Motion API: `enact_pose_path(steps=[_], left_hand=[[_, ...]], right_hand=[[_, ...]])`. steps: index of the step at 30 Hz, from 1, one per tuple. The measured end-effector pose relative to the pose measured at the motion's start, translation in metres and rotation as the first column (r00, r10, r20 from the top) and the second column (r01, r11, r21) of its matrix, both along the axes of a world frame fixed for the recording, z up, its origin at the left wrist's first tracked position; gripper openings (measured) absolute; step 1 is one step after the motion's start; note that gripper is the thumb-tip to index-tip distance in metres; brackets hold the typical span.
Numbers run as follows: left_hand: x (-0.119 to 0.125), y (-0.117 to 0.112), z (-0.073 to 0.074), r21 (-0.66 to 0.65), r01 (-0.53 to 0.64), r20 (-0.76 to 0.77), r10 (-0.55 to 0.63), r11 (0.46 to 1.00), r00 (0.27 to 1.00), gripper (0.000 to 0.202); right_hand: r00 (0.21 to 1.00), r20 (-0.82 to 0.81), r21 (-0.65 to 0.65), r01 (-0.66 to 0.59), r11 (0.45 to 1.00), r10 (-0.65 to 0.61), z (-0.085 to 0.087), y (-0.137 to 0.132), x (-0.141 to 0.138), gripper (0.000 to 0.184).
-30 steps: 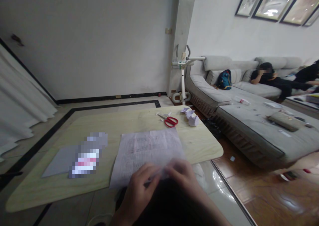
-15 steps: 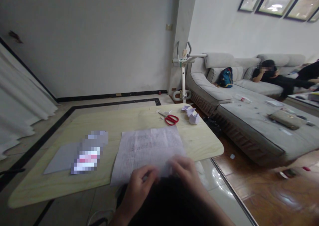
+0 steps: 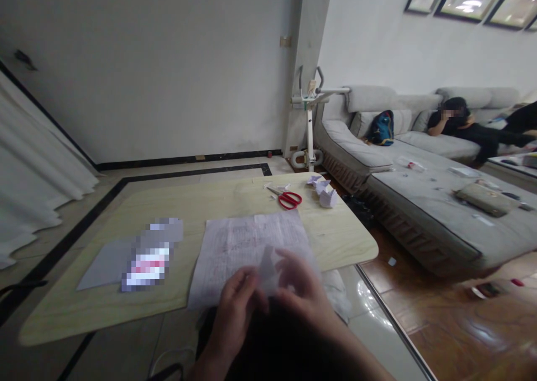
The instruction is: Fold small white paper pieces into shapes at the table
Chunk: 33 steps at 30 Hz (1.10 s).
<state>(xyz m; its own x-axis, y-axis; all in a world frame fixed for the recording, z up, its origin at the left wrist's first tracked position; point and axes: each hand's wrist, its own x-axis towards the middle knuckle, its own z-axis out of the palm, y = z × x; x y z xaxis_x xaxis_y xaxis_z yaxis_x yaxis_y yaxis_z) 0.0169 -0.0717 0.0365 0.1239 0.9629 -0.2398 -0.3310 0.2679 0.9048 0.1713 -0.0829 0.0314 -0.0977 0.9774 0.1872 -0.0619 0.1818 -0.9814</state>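
Note:
My left hand and my right hand meet at the near edge of a light wooden table. Both pinch a small piece of white paper held up between them. Under and behind the hands lies a large printed sheet. Red-handled scissors and a few small folded paper pieces rest at the table's far right.
A grey sheet and a blurred-out item lie on the table's left. A grey sofa with a blue backpack and a reclining person fills the right. A white exercise machine stands by the pillar. Curtains hang at left.
My hands have lifted the small paper piece up off the sheet's near edge, so it now stands upright between the fingers. The view shifted slightly.

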Motion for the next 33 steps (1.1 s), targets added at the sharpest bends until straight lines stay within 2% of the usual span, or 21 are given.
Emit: enact_pose_path(steps=[2,5,7,10,14,21,27,33], left_hand=[[0.003,0.0,-0.003,-0.068,0.044,0.116,-0.036,0.997,0.993,0.024],[0.006,-0.001,-0.004,-0.082,0.081,0.18,-0.065,0.993,0.982,0.021],[0.007,-0.002,-0.005,-0.084,0.091,0.172,-0.075,0.992,0.982,0.021],[0.006,-0.003,-0.006,-0.1,0.098,0.144,-0.083,0.99,0.986,0.022],[0.005,-0.006,-0.004,-0.058,0.08,0.075,-0.075,0.995,0.994,0.022],[0.0,-0.005,0.001,-0.002,0.202,-0.096,-0.201,0.979,0.975,0.025],[0.0,-0.005,0.0,-0.065,0.065,-0.217,-0.077,0.996,0.973,0.021],[0.001,-0.005,-0.004,-0.063,0.015,-0.338,-0.036,0.998,0.94,0.022]], right_hand=[[0.999,0.019,0.086,0.039,0.996,-0.041,-0.003,-0.001,-0.002,0.061],[0.989,0.079,0.177,0.111,0.978,-0.127,-0.006,-0.001,-0.004,0.049],[0.982,0.103,0.195,0.133,0.972,-0.155,-0.005,0.0,-0.004,0.038],[0.976,0.114,0.264,0.15,0.953,-0.185,-0.002,0.001,-0.004,0.038],[0.965,0.196,0.374,0.092,0.923,-0.176,0.004,0.001,-0.002,0.037],[0.963,0.206,0.385,0.084,0.919,-0.174,0.006,-0.001,0.001,0.036],[0.966,0.195,0.338,0.094,0.937,-0.167,0.009,0.0,0.002,0.027],[0.968,0.187,0.316,0.103,0.943,-0.168,0.008,0.002,0.001,0.026]])
